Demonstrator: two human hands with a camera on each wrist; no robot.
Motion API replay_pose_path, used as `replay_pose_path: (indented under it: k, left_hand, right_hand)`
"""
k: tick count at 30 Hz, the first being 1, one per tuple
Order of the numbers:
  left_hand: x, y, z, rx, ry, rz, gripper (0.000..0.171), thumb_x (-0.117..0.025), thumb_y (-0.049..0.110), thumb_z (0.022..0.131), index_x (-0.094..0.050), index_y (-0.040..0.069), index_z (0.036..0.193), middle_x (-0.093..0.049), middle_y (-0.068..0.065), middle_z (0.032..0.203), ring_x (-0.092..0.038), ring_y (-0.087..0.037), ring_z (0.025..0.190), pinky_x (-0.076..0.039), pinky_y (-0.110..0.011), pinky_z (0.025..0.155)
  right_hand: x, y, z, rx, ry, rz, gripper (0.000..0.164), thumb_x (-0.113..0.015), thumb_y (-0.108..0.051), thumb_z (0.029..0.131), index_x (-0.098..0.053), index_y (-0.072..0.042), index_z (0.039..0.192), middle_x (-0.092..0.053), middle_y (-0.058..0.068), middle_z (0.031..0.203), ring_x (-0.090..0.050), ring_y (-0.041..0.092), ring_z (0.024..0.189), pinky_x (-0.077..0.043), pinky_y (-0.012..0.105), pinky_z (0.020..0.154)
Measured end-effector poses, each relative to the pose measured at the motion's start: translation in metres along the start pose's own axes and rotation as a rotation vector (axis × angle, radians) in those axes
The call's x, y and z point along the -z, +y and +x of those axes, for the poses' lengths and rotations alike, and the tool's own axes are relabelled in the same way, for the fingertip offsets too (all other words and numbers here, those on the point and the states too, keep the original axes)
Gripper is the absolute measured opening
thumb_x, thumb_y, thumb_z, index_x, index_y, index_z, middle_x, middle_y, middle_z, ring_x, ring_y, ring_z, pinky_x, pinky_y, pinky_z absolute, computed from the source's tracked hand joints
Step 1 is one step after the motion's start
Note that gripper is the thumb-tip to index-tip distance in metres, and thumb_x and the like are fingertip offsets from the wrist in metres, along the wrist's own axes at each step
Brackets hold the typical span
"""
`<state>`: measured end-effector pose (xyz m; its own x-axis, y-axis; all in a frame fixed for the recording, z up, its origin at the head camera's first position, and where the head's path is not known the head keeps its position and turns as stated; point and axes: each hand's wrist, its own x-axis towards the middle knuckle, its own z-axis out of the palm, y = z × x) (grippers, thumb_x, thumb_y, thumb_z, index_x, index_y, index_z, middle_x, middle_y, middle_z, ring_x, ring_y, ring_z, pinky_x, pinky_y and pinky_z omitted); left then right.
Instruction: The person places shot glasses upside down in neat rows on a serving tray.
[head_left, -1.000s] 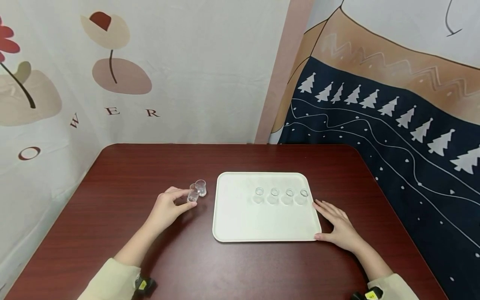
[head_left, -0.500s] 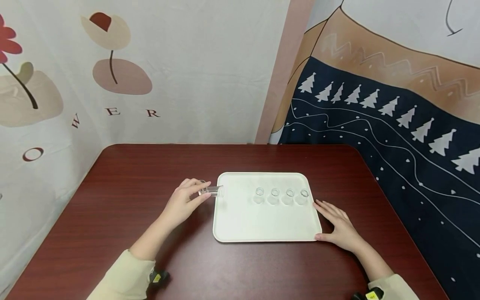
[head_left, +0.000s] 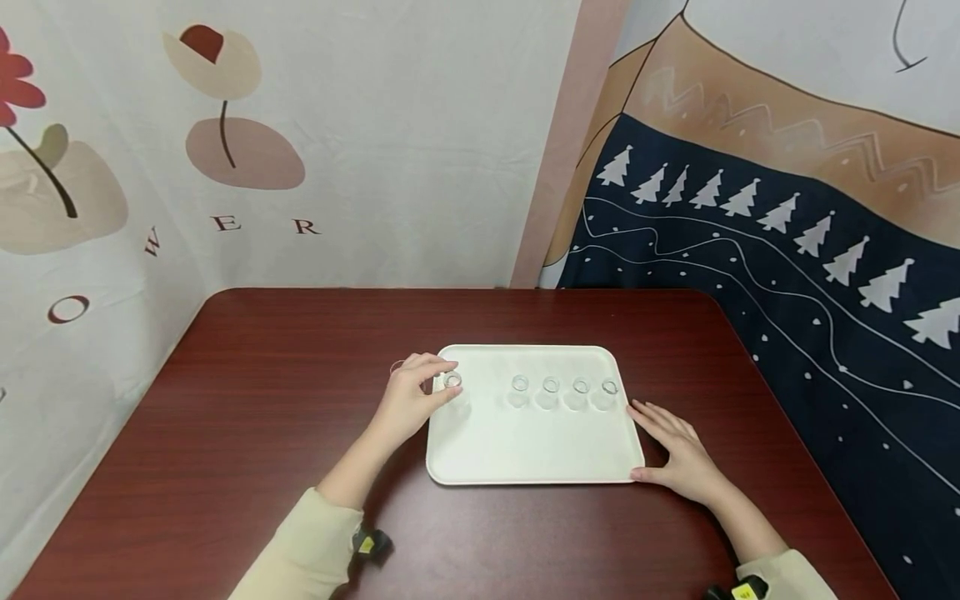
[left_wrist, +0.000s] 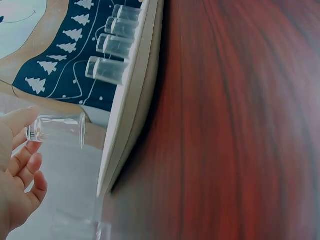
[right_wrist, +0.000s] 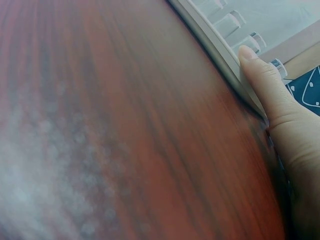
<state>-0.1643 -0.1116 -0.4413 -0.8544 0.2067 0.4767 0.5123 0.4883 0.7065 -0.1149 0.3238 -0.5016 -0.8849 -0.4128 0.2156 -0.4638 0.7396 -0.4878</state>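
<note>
My left hand (head_left: pixel 411 398) pinches a small clear glass (left_wrist: pixel 61 130) by its base between thumb and fingertips. The glass is upside down, its mouth toward the white tray (head_left: pixel 532 458), with a gap showing between them in the left wrist view. Several matching glasses (head_left: pixel 551 396) stand mouth down in a row on the tray's right half. My right hand (head_left: pixel 678 454) rests at the tray's right edge, fingers extended along the side and thumb (right_wrist: pixel 262 80) at the near corner. Behind my left hand, another clear glass (head_left: pixel 397 366) is mostly hidden.
The tray lies on a dark red wooden table (head_left: pixel 300 333). Beyond the table's far edge hang a pale printed cloth (head_left: pixel 412 167) and a dark blue cloth with white trees (head_left: pixel 675 242).
My left hand has carried the glass rightward from the table to over the tray's left side, turning it from mouth up to mouth down. The right hand stays at the tray's edge.
</note>
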Motion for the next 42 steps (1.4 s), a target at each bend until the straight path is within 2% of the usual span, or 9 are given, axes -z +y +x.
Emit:
replay_pose_path:
  k: [2,5,8,14,21,29,36,42]
  left_hand:
    - [-0.007,0.001,0.001,0.026,0.01,-0.029,0.032,-0.083,0.01,0.073,-0.073,0.002,0.103,-0.068,0.002,0.096,-0.053,-0.025,0.079,-0.036,-0.031,0.072]
    - [-0.015,0.004,0.003,0.073,0.019,-0.08,0.031,-0.085,0.01,0.071,-0.074,0.004,0.099,-0.068,0.003,0.096,-0.053,-0.02,0.086,-0.04,-0.028,0.065]
    - [-0.023,0.005,0.006,0.092,0.025,-0.106,0.029,-0.085,0.009,0.07,-0.075,0.005,0.097,-0.068,0.004,0.095,-0.053,-0.016,0.086,-0.039,-0.026,0.063]
    - [-0.035,0.005,0.011,0.091,0.024,-0.123,0.027,-0.085,0.008,0.069,-0.076,0.005,0.095,-0.068,0.002,0.094,-0.055,-0.012,0.089,-0.041,-0.026,0.063]
    - [-0.047,0.003,0.013,0.086,0.003,-0.107,0.027,-0.085,0.009,0.07,-0.076,0.005,0.095,-0.068,0.002,0.093,-0.054,-0.014,0.087,-0.041,-0.027,0.065]
    - [-0.056,0.0,0.014,0.118,-0.032,-0.119,0.027,-0.084,0.008,0.069,-0.076,0.005,0.095,-0.068,0.002,0.093,-0.055,-0.016,0.093,-0.043,-0.032,0.077]
    - [-0.06,-0.002,0.014,0.172,-0.052,-0.118,0.027,-0.084,0.009,0.07,-0.076,0.006,0.096,-0.068,0.002,0.094,-0.054,-0.017,0.096,-0.043,-0.034,0.081]
    - [-0.06,-0.002,0.013,0.161,-0.05,-0.124,0.029,-0.085,0.009,0.07,-0.075,0.005,0.097,-0.068,0.001,0.094,-0.055,-0.018,0.097,-0.043,-0.035,0.083]
  right_hand:
    - [0.0,0.0,0.0,0.0,0.0,0.003,0.095,-0.084,-0.046,0.064,-0.043,-0.016,0.145,-0.04,0.016,0.146,-0.028,0.041,0.132,-0.018,0.062,0.096]
    - [0.0,-0.001,0.0,0.0,0.001,0.002,0.096,-0.084,-0.046,0.064,-0.043,-0.015,0.145,-0.04,0.015,0.146,-0.028,0.041,0.132,-0.018,0.062,0.096]
    - [0.0,0.0,0.0,0.001,0.001,-0.001,0.096,-0.084,-0.046,0.064,-0.043,-0.015,0.145,-0.04,0.015,0.146,-0.028,0.04,0.132,-0.018,0.062,0.096]
    - [-0.001,0.001,0.0,-0.002,0.0,-0.003,0.096,-0.084,-0.046,0.064,-0.043,-0.017,0.145,-0.04,0.015,0.146,-0.028,0.039,0.133,-0.018,0.06,0.097]
    - [-0.001,0.001,-0.001,-0.002,0.001,-0.002,0.096,-0.084,-0.047,0.064,-0.043,-0.017,0.145,-0.04,0.014,0.146,-0.028,0.039,0.133,-0.018,0.06,0.097]
    - [-0.001,0.001,0.001,0.015,0.011,-0.007,0.096,-0.084,-0.046,0.064,-0.043,-0.016,0.145,-0.04,0.014,0.146,-0.028,0.039,0.132,-0.019,0.06,0.096]
    - [-0.001,0.001,0.001,0.016,0.008,-0.01,0.095,-0.084,-0.046,0.064,-0.043,-0.016,0.145,-0.041,0.013,0.146,-0.028,0.039,0.132,-0.019,0.06,0.097]
    - [-0.002,0.002,0.0,0.023,0.017,-0.016,0.095,-0.084,-0.047,0.065,-0.043,-0.016,0.145,-0.041,0.014,0.145,-0.029,0.04,0.132,-0.019,0.061,0.096]
